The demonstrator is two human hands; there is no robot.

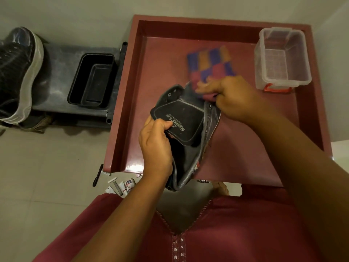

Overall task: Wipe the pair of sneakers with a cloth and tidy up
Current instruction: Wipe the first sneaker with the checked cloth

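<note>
A dark grey sneaker [190, 148] is held above the red tray table [236, 148], its black tongue with a "SPORTS" label turned up. My left hand [156, 146] grips the tongue and the shoe's side. My right hand [232, 97] pinches a checkered cloth [211, 63] of blue, orange and pink squares and presses it against the sneaker's upper edge. The cloth looks blurred. The second sneaker [18, 72], black with a white sole, lies on a dark rack at the far left.
A clear plastic box [283, 57] with a red latch stands at the tray's far right corner. A black rectangular bin [92, 80] sits on the dark rack [56, 72] left of the tray. Small packets and a pen [117, 184] lie on the tiled floor.
</note>
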